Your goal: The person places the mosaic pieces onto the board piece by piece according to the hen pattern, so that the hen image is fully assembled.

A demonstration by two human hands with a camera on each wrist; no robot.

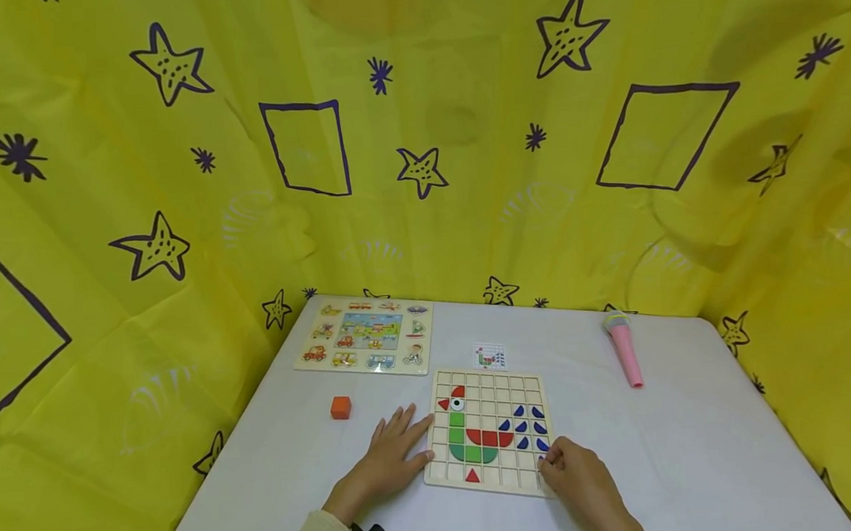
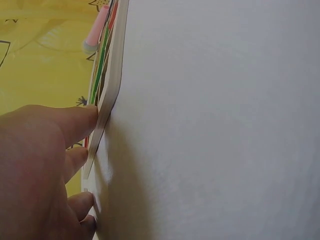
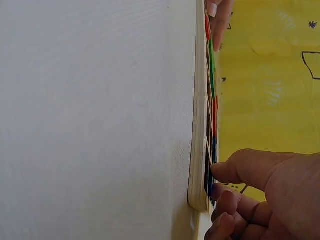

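A wooden grid board [image 1: 504, 484] lies on the table, with coloured pieces forming a bird. My left hand [image 1: 389, 457] rests with spread fingers at the board's left edge; its thumb and a finger touch the rim, also in the left wrist view. At the lower right corner, my right hand [image 1: 581, 480] pinches a small blue piece [image 3: 214, 191] between thumb and index finger, mostly hidden by the fingers. Several blue half-round pieces [image 1: 521, 427] sit in the squares just above it. A red triangle [image 1: 472, 475] lies near the bottom edge.
Behind the board lies a small pattern card [image 1: 490, 357] with the same bird. A vehicle picture puzzle [image 1: 419, 329] is at the back left, an orange cube [image 1: 341, 408] in front of it. A pink toy microphone [image 1: 625, 352] lies at right. Yellow cloth [image 1: 467, 240] hangs around the table.
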